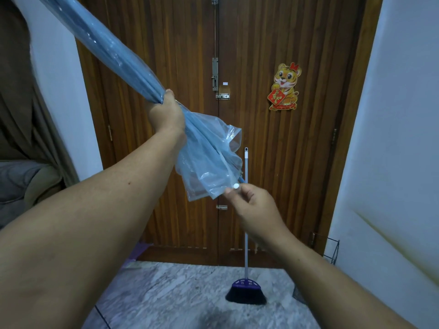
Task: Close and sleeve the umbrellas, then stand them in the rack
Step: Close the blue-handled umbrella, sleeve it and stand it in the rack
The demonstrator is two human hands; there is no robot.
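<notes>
A closed blue umbrella (114,51) slants from the upper left down toward the middle, inside a clear plastic sleeve (209,160) whose loose open end hangs crumpled at the lower part. My left hand (167,112) is clenched around the umbrella and sleeve at mid-length. My right hand (254,205) pinches the umbrella's strap with its white button (236,185) at the sleeve's mouth. A black wire rack (332,250) shows partly at the right wall.
A closed wooden double door (273,162) with bolts and a tiger sticker (285,87) fills the view ahead. A broom (246,290) leans against it on the marble floor. A brown curtain (28,115) and grey seat are at the left; white wall at the right.
</notes>
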